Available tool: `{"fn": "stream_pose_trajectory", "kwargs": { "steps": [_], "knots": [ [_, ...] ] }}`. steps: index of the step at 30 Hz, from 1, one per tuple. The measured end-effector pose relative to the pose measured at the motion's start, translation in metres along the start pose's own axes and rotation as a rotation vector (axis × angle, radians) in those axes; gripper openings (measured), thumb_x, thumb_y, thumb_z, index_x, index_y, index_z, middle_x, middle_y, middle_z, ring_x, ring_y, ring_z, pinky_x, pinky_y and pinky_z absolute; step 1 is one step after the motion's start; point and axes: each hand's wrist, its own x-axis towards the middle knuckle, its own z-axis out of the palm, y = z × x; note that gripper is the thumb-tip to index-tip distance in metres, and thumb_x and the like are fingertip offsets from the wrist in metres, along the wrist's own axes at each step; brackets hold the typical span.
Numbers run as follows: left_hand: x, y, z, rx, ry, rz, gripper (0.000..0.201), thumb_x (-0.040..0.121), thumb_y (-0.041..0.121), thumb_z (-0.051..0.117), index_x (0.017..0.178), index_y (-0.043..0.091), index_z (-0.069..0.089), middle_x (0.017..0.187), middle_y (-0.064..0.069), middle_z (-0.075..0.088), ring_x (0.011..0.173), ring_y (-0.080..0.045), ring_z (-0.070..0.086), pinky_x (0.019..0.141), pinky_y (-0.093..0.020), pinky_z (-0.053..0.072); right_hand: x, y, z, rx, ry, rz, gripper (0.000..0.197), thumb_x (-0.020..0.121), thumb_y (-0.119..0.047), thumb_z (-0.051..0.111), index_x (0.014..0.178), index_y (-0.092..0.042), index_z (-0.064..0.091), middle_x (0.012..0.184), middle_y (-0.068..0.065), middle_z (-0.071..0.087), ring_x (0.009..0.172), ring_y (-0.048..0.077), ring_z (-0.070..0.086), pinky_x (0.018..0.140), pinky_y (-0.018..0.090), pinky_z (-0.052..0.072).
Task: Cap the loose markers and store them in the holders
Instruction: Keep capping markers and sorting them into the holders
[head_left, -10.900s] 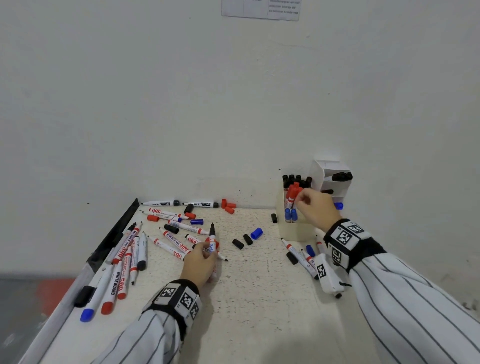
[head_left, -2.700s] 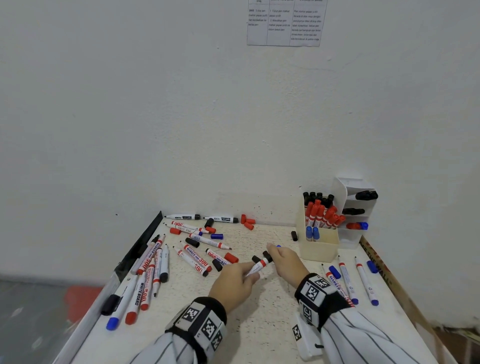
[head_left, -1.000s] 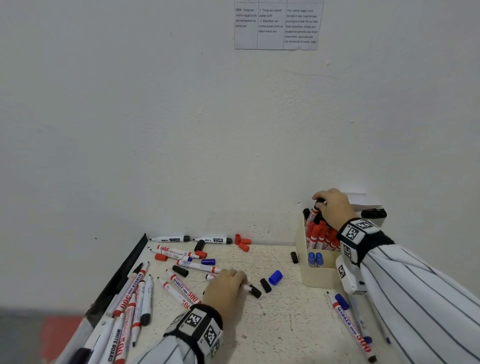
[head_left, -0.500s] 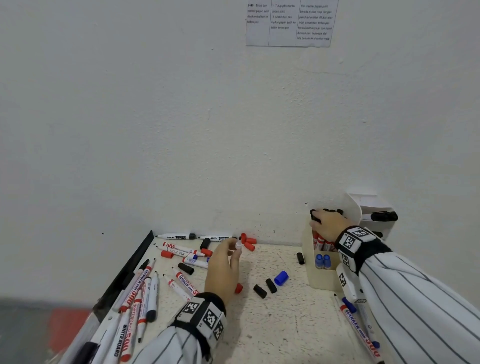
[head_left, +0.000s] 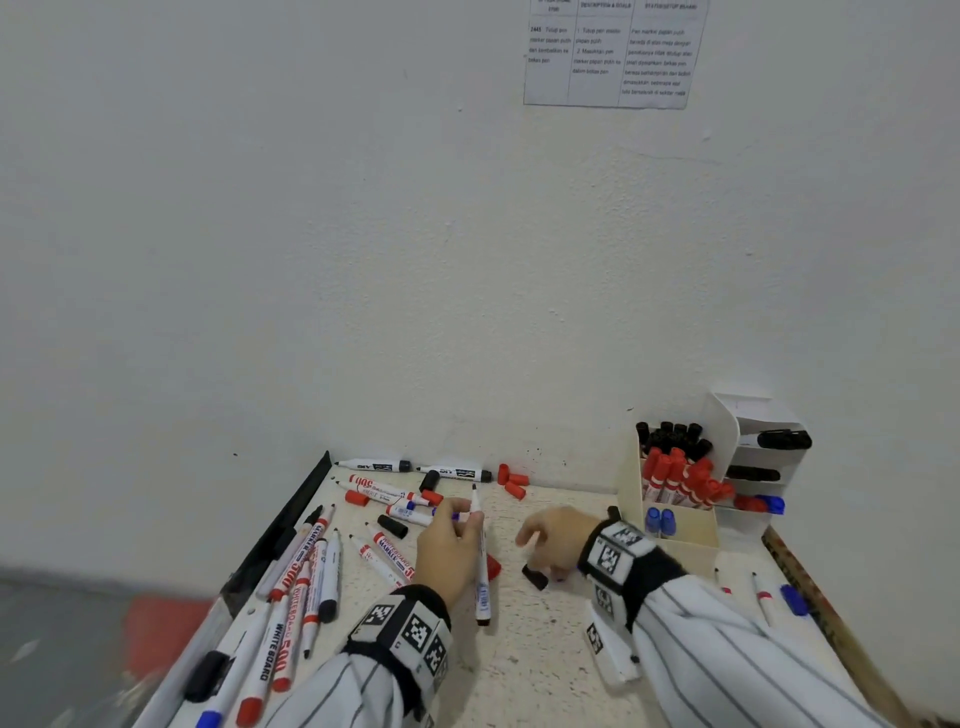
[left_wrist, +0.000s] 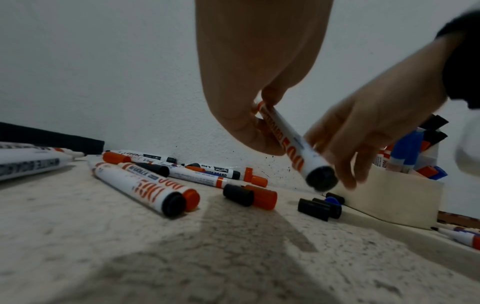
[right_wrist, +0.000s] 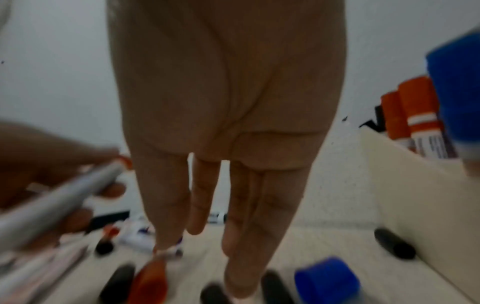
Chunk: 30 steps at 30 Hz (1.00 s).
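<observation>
1. While the left hand (head_left: 451, 545) grips an uncapped marker (head_left: 481, 566) tip-up, ready for capping, the right hand (head_left: 558, 535) reaches down among loose caps (head_left: 535, 577) near the holder (head_left: 675, 535) on the counter (head_left: 519, 665).
2. Left wrist view: fingers (left_wrist: 259, 131) pinch the marker's barrel.
3. Right wrist view: fingers (right_wrist: 246, 236) hang straight, holding nothing, above the black caps.

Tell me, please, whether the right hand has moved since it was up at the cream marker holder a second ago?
Yes. The right hand has come down and away from the cream marker holder to the table, fingers extended toward the loose black caps left of the holder.
</observation>
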Motion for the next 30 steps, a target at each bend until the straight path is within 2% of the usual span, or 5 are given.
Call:
{"fn": "stream_pose_trajectory", "kwargs": {
  "steps": [4,8,13,17,30],
  "knots": [
    [-0.006,-0.005,-0.009,0.002,-0.031,-0.055,0.016,0.099,0.026,0.04,0.11,0.018,0.048,0.08,0.005,0.054,0.06,-0.005,0.049,0.051,-0.014,0.041,-0.002,-0.002,0.034,-0.17,0.036,-0.027,0.034,0.087,-0.01,0.054,0.12,-0.016,0.057,0.119,0.005,0.055,0.101,0.02,0.058,0.074,0.022,0.046],
    [-0.01,-0.013,-0.016,0.044,-0.04,-0.108,0.026,0.1,0.027,0.035,0.118,0.015,0.049,0.086,0.002,0.055,0.058,-0.006,0.042,0.053,-0.021,0.039,-0.004,0.001,0.043,-0.114,0.067,-0.036,0.014,0.084,-0.007,0.054,0.091,-0.019,0.052,0.096,0.002,0.051,0.081,0.017,0.051,0.056,0.019,0.041],
    [-0.023,-0.016,-0.023,0.052,-0.146,-0.104,0.022,0.092,0.022,0.055,0.114,0.02,0.052,0.083,0.002,0.058,0.06,-0.005,0.046,0.052,-0.016,0.042,-0.008,0.006,0.045,0.038,0.166,-0.107,0.021,0.086,-0.002,0.049,0.095,-0.019,0.057,0.094,0.002,0.052,0.065,0.009,0.05,0.054,0.013,0.04],
    [-0.035,-0.015,-0.024,0.123,-0.196,-0.071,0.022,0.087,0.017,0.063,0.106,0.026,0.055,0.084,0.007,0.054,0.074,-0.006,0.049,0.063,-0.014,0.041,-0.007,0.007,0.042,0.168,0.382,-0.203,0.031,0.085,0.0,0.049,0.11,-0.015,0.061,0.105,0.004,0.054,0.088,0.01,0.05,0.077,0.012,0.038],
    [-0.056,-0.014,-0.025,0.278,-0.281,-0.002,0.035,0.094,0.024,0.053,0.129,0.02,0.055,0.12,0.003,0.062,0.108,-0.01,0.053,0.094,-0.022,0.038,-0.026,0.006,0.047,0.434,0.367,-0.295,0.02,0.09,-0.004,0.053,0.096,-0.022,0.057,0.08,-0.004,0.059,0.066,0.003,0.053,0.067,0.012,0.046]
  ]
}}
